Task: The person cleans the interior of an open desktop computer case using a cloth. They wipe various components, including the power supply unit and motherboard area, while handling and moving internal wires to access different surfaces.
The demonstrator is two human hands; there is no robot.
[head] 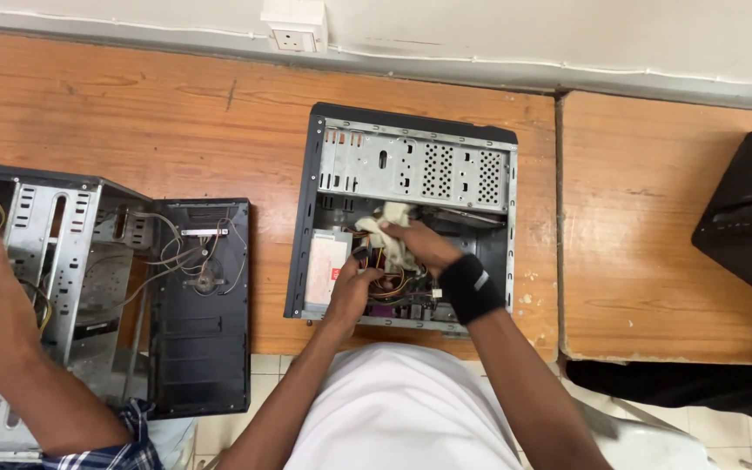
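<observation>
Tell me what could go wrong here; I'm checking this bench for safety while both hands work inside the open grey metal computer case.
1. The left hand sits among the bundled coloured wires; a tug might loosen a connector.
2. The right hand presses a pale crumpled cloth deep in the open grey metal computer case; it could snag on parts or scrape a bare metal edge.
3. The case's front edge reaches the edge of the brown wooden table, so leaning on it may shift it.

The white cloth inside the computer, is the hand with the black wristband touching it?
Touching. The head view shows the right hand with its fingers closed on the white cloth inside the open computer case.
</observation>
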